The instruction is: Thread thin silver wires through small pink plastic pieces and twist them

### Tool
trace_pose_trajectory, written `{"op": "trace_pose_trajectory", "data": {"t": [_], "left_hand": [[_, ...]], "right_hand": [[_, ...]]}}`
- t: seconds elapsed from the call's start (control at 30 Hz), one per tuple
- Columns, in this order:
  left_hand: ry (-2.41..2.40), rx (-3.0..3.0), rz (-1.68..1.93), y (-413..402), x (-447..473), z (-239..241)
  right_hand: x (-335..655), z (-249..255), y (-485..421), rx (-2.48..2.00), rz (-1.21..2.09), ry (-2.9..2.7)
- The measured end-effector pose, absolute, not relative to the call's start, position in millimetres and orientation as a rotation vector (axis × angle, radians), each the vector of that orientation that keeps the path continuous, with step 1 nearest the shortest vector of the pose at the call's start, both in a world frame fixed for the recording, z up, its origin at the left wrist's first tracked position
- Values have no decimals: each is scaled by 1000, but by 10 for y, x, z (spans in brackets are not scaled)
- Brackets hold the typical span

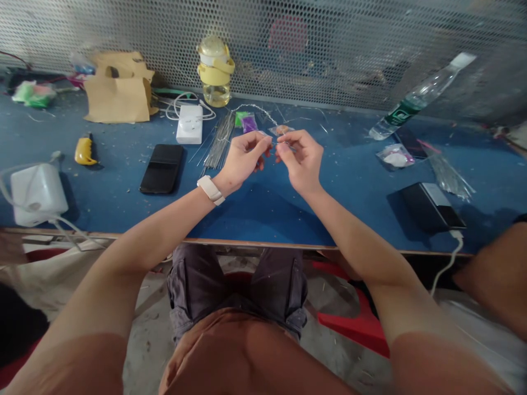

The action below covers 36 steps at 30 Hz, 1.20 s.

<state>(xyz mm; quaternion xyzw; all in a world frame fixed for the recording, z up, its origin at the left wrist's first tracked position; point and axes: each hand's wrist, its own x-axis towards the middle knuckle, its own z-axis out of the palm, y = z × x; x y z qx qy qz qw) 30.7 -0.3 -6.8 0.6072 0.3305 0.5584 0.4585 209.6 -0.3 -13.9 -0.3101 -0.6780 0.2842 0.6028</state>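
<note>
My left hand (248,155) and my right hand (300,159) meet above the middle of the blue table, fingertips pinched close together. Between them runs a thin twisted wire (257,106), which loops up and away behind the hands. Both hands grip this wire near its ends; the exact spot is small and partly covered by the fingers. Beside my left hand lies a bundle of straight thin wires (219,144). Just behind the hands sit a purple packet (249,123), a green packet (239,118) and a small clear bag with orange contents (281,130).
A black phone (162,169), white power bank (190,125) and yellow cutter (85,151) lie left. A yellow-lidded bottle (216,74) stands at the back against perforated metal (362,49). Rightward are a tilted water bottle (420,99), a dark box (430,207) and more wires (450,171).
</note>
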Motion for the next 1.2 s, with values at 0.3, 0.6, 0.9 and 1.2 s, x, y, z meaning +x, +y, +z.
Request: {"op": "trace_pose_trajectory", "data": {"t": [0.3, 0.6, 0.9, 1.2], "left_hand": [[844, 1453, 1315, -38, 279, 23], [714, 1390, 1168, -2, 204, 82], [550, 1621, 1288, 82, 143, -11], [578, 1724, 1352, 102, 144, -57]], "right_hand": [[2158, -81, 90, -710, 987, -1497], [2198, 78, 41, -699, 1417, -1373], [2181, 118, 18, -723, 1415, -1330], [2167, 97, 44, -794, 1318, -1350]]}}
